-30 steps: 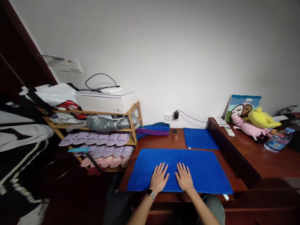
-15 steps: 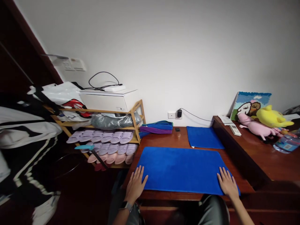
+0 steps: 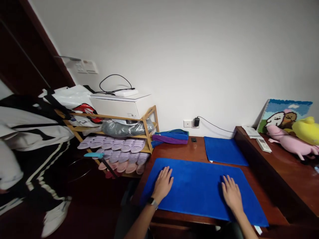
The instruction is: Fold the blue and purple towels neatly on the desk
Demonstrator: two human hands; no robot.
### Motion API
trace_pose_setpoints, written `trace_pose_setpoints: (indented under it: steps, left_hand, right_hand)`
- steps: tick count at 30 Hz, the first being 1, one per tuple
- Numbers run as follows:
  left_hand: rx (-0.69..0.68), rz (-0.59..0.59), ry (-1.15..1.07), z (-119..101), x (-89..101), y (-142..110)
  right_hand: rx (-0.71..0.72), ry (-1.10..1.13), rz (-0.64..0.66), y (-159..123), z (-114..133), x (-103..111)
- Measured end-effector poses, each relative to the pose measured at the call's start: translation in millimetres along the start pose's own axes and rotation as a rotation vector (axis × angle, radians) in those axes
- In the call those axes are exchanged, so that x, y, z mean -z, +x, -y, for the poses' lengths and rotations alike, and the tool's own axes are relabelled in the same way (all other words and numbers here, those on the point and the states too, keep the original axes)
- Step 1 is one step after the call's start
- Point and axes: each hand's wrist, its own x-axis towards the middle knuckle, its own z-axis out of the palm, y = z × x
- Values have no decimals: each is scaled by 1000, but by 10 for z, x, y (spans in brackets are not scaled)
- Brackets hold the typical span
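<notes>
A blue cloth [image 3: 196, 186] lies spread over the near part of the brown wooden desk [image 3: 178, 152]. My left hand [image 3: 163, 182], with a watch at the wrist, is over the cloth's left part, palm down and fingers stretched. Over the right part is my right hand [image 3: 231, 192], also palm down with its fingers out. Neither hand holds anything. Behind this cloth lies a folded blue cloth [image 3: 224, 151]. A blue and purple folded fabric item [image 3: 170, 137] rests at the desk's back left.
A wooden shoe rack [image 3: 147, 132] with several slippers [image 3: 118, 144] stands left, a white box [image 3: 119, 106] on top. Another person [image 3: 37, 142] is at far left. A raised desk section at right holds a remote [image 3: 263, 145], a pink plush toy [image 3: 286, 137] and a picture [image 3: 281, 114].
Both hands have moved inward from the cloth's side edges onto its surface. The near blue cloth now reaches over the desk's right front edge, with a white tag showing. The view has shifted slightly.
</notes>
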Motion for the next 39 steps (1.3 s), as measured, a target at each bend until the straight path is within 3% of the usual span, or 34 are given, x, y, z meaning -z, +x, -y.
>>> trace_pose_setpoints:
  steps: [2, 5, 8, 11, 15, 17, 20, 22, 24, 26, 28, 33, 35, 37, 39]
  left_hand:
    - [-117, 47, -53, -383, -168, 299]
    - [-212, 128, -99, -841, -484, 658]
    - [-195, 146, -98, -864, -670, 849]
    - [-95, 140, -50, -377, -604, 875]
    - [112, 107, 53, 580, -302, 700]
    - [156, 67, 92, 944, -186, 574]
    - [153, 29, 119, 1220, -117, 428]
    - [162, 38, 124, 1265, -105, 392]
    - [177, 49, 123, 1241, -87, 408]
    - [173, 35, 117, 1143, -63, 472]
    - [132, 9, 96, 936, -58, 584]
    - [-103, 46, -13, 56, -280, 980]
    - [-138, 84, -30, -159, -416, 1084]
    - [-105, 107, -19, -123, -502, 1102]
    - [-23, 103, 15, 169, -506, 1033]
  right_hand:
    - [143, 54, 62, 141, 588, 22]
    - [220, 86, 177, 321, 1376, -1]
    - [264, 95, 218, 471, 1664, -65]
    - [253, 87, 202, 617, 1317, -99]
    - [-11, 2, 171, 772, 258, -89]
    - [-140, -35, 166, 794, -260, -96]
    - [-214, -54, 130, 763, -770, -115]
    - [-222, -51, 119, 741, -905, -106]
    - [-235, -51, 140, 745, -888, -67]
    - [-236, -60, 143, 777, -711, -3]
    - [-170, -61, 109, 813, -359, 63]
    - [171, 67, 111, 819, 980, 112]
    - [240, 106, 161, 806, 1343, 72]
    - [257, 116, 192, 815, 1406, 13]
    - [222, 100, 192, 848, 1152, -44]
